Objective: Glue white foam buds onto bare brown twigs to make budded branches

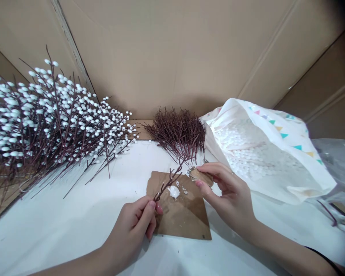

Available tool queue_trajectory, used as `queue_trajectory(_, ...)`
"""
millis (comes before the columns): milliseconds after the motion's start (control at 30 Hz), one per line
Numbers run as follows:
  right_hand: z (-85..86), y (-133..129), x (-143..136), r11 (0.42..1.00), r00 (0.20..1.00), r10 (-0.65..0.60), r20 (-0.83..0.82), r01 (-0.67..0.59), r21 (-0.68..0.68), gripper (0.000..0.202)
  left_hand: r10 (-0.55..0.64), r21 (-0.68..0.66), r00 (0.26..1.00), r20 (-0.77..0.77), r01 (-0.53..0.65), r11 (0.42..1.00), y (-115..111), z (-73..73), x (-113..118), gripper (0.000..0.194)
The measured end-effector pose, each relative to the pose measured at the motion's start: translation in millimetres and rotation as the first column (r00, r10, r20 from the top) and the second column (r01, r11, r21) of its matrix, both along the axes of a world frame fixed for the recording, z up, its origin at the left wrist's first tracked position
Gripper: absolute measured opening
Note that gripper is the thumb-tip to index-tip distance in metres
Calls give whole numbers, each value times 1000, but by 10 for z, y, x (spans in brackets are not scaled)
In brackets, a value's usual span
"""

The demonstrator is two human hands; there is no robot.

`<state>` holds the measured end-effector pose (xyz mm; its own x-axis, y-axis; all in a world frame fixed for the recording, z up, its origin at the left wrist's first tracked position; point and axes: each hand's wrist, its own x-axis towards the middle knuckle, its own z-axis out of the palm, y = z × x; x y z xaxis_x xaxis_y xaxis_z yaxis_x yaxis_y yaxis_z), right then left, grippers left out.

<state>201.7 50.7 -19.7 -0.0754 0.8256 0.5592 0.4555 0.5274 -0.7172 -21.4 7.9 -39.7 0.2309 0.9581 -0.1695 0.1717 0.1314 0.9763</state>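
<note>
Left hand (135, 222) pinched a brown twig (162, 189) by one end, probably leaving its forks clear above the cardboard sheet (186, 224). Right hand (230, 195) gripped a tan scrap (204, 177) near the twig. White paste blob (174, 192) sat on the sheet, presumably to spare the surface (83, 214).

Left hand (135, 219): showing bare, with a short, rounded thumbnail
Left forearm (89, 259): appearing bare behind that hand
Right hand (231, 199): showing bare, with short, rounded nails
Bright speck (232, 173): glinting near this hand's knuckles, too small to identify
Right forearm (278, 245): appearing bare behind the wrist
Black band (322, 254): crossing the forearm thinly, well behind the right hand, curving; cord or cuff, unclear
</note>
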Motion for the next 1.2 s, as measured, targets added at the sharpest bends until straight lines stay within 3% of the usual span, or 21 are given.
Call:
queue_trajectory(167, 19, -4, 0, 1000, 999, 2, -37, -1, 22, 13, 46, 9, 999, 6, -46, 999, -1, -18, -17, 38)
queue_trajectory(300, 14, -3, 1, 1000, 999, 1, -33, -1, 15, 14, 43, 29, 999, -27, -42, 999, -8, -26, -20, 48)
queue_trajectory(733, 24, -12, -37, 997, 998, 1, 63, -6, 75, 12, 7, 40, 997, -71, -5, 999, -17, 3, -5, 42)
queue_trajectory(1200, 0, 3, -20, 999, 999, -19, 48, 17, 36, 13, 2, 4, 999, -50, -2, 1000, -16, -4, -4, 41)
